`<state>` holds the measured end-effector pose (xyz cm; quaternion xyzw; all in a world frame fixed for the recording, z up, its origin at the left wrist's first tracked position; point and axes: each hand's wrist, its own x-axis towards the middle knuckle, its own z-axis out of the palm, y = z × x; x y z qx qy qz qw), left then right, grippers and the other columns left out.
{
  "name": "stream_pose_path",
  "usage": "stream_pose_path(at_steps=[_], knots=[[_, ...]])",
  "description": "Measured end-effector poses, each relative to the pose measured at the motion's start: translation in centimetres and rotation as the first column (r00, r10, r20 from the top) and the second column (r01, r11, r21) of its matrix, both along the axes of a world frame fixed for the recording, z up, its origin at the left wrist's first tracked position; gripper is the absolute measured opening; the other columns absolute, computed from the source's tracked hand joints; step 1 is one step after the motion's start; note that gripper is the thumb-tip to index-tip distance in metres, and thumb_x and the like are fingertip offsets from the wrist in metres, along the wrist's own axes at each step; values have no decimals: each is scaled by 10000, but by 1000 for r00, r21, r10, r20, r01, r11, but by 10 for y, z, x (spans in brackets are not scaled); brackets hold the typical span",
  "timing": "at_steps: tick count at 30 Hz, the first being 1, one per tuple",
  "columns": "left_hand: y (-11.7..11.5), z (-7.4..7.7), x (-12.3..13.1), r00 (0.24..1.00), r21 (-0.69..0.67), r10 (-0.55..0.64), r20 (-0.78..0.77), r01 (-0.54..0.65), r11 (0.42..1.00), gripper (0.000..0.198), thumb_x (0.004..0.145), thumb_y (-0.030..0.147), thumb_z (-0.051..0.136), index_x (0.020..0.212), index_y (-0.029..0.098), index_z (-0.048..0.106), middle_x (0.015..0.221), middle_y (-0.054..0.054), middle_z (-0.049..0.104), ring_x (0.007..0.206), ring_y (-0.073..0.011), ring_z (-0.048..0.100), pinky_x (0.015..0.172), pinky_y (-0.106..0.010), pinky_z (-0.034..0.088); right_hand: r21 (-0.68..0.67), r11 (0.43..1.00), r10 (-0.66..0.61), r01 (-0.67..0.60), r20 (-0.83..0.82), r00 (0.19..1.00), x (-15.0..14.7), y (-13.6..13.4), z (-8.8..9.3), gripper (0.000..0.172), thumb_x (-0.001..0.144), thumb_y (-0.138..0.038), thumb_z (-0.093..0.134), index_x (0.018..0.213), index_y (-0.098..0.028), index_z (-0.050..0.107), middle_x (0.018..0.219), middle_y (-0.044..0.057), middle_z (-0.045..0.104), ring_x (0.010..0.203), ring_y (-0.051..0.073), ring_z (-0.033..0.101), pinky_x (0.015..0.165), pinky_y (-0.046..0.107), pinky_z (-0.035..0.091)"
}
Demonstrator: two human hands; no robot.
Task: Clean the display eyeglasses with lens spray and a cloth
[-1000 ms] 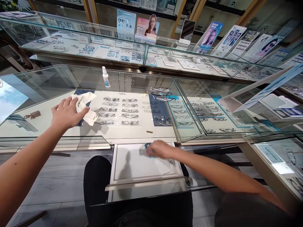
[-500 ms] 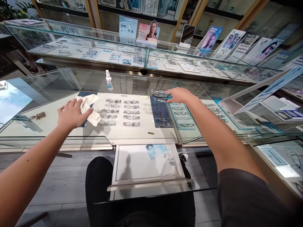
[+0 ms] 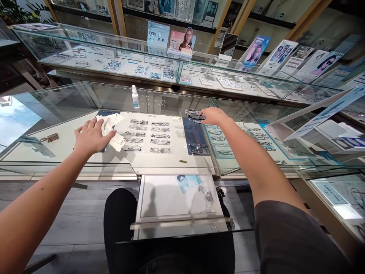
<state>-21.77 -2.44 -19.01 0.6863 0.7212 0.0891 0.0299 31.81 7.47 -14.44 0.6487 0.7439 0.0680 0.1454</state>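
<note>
Atop the glass worktop [image 3: 155,163], the eyeglasses [image 3: 192,114] lie lengthwise from left to right, their right ends at the fingers of the right hand [image 3: 214,115]; whether that grip is closed is unclear. Farther left, the left hand [image 3: 92,137] lies spread, palm down, over a pale cloth [image 3: 110,123].

floored with grey wood-grain planks [image 3: 57,224]; furnished at back with long glass showcase [image 3: 114,77], and behind with shelves [image 3: 171,19] between wooden posts [image 3: 243,17].
</note>
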Motion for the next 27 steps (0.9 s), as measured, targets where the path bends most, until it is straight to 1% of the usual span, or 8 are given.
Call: stream_pose_path(at_steps=[5, 10, 14, 17, 19, 21, 23, 27], knots=[[1, 0, -1, 1000, -1, -5, -9, 4, 1000, 955, 1006, 766, 260, 1704, 126, 381, 1809, -237, 298, 1681, -412, 259, 1299, -678, 244, 32, 999, -28, 27, 3, 1000, 0, -18, 3, 421, 889, -413, 681, 1248, -212, 767, 1140, 124, 831, 1018, 287, 730, 739, 320, 437], [3, -1, -2, 1000, -5, -10, -3, 10, 1000, 963, 1009, 762, 269, 1709, 108, 373, 1803, -248, 305, 1680, -416, 258, 1295, -689, 246, 59, 998, 18, -15, -38, 999, -6, -49, 17, 372, 876, -414, 666, 1174, -222, 777, 1070, 99, 838, 979, 279, 722, 707, 320, 382], [4, -2, -3, 1000, 3, -5, 6, 5, 1000, 961, 1004, 768, 290, 1707, 118, 382, 1797, -254, 317, 1678, -426, 263, 1290, -689, 249, 28, 996, 85, -83, -100, 991, -27, -101, 39, 359, 856, -406, 672, 1161, -242, 768, 949, 58, 821, 858, 255, 710, 661, 319, 333], [5, -1, -4, 1000, 0, -9, 5, 9, 1000, 966, 1004, 772, 290, 1709, 117, 376, 1796, -260, 314, 1679, -427, 258, 1291, -681, 247, -60, 985, 150, -160, -143, 978, -51, -156, 56, 344, 859, -378, 677, 1168, -256, 771, 895, 48, 815, 812, 257, 706, 661, 323, 327], [5, -1, -4, 1000, -1, -7, -8, 7, 1000, 966, 1006, 770, 275, 1712, 117, 372, 1798, -258, 311, 1677, -421, 262, 1290, -682, 249, -161, 959, 205, -231, -165, 965, -67, -194, 61, 353, 871, -381, 681, 1192, -267, 775, 857, 57, 817, 786, 271, 711, 679, 331, 337], [4, 0, -4, 1000, -4, -3, -22, 3, 1000, 967, 1007, 770, 260, 1713, 119, 370, 1801, -254, 304, 1676, -414, 266, 1287, -683, 255, -278, 917, 243, -287, -183, 952, -81, -229, 58, 341, 873, -394, 691, 1182, -286, 785, 821, 73, 818, 782, 295, 725, 675, 349, 341], [5, 1, -4, 1000, -8, 0, -31, 0, 1000, 968, 1007, 774, 251, 1713, 123, 369, 1806, -251, 297, 1675, -410, 265, 1285, -682, 262, -356, 865, 285, -354, -232, 930, -91, -257, 45, 332, 884, -396, 680, 1178, -286, 787, 832, 92, 827, 793, 309, 742, 676, 360, 355], [5, 1, -4, 999, -1, 3, -35, -3, 1000, 954, 1013, 766, 251, 1712, 127, 370, 1805, -242, 305, 1673, -404, 271, 1283, -686, 266, -473, 772, 318, -425, -292, 902, -103, -287, -3, 356, 892, -351, 641, 1209, -243, 763, 906, 116, 849, 794, 304, 769, 647, 350, 356]])
